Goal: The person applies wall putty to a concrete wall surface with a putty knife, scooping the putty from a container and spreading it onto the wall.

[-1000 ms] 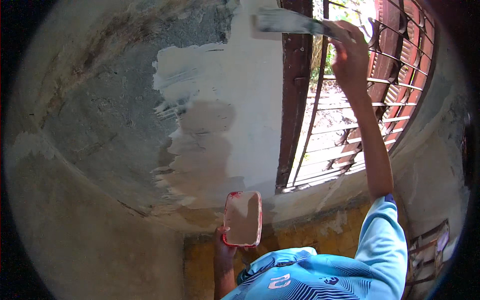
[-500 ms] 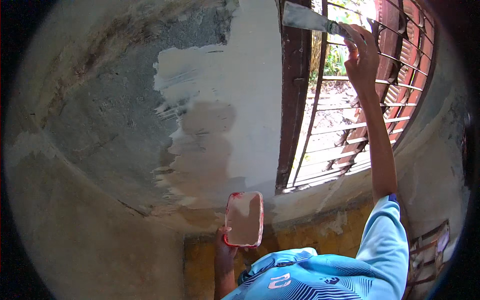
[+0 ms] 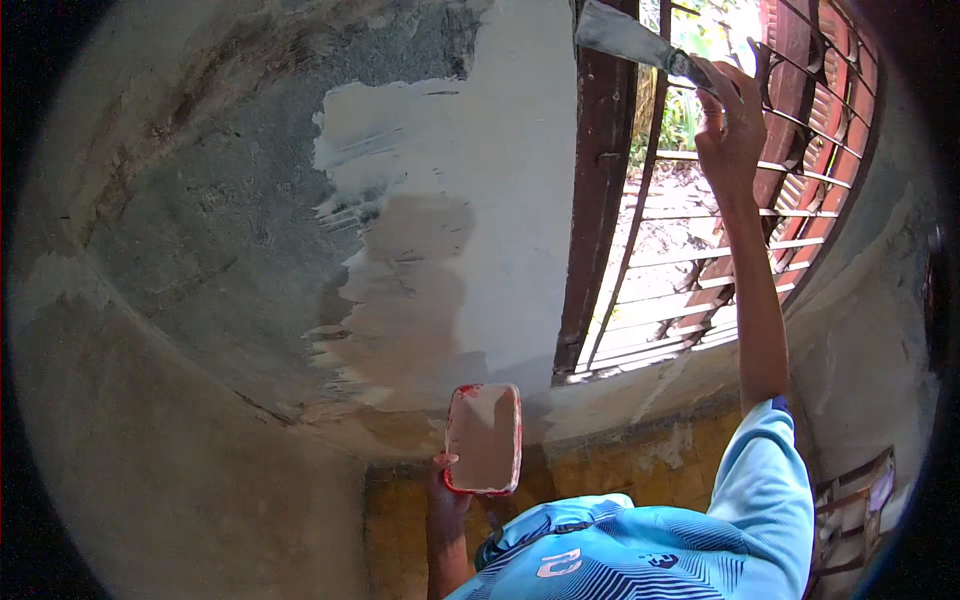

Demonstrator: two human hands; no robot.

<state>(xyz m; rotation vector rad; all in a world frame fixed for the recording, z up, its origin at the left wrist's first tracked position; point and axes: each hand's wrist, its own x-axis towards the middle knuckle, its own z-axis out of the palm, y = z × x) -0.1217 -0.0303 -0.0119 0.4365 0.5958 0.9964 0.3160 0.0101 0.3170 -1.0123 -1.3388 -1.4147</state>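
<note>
My right hand (image 3: 732, 125) is raised at the upper right, its fingers closed round the handle of a putty knife (image 3: 628, 38). The knife's wide, whitish blade points left, in front of the window frame's brown upright. Low in the middle, my left hand (image 3: 447, 482) grips a red-rimmed rectangular tub (image 3: 484, 440) by its lower left side. Pale filler coats the inside of the tub. On the wall, a white filler coat (image 3: 515, 200) reaches from the window frame leftward and ends in a ragged, streaky edge.
Bare grey wall (image 3: 250, 200) lies left of the coat. A window (image 3: 690, 240) with metal bars and brown shutters stands behind my right arm. Below runs a yellowish lower wall (image 3: 640, 465). Wooden slatted piece (image 3: 850, 510) is at the lower right.
In the picture, the putty knife and my right hand sit slightly lower and to the right. The tub has shifted slightly left. Both hands keep their hold.
</note>
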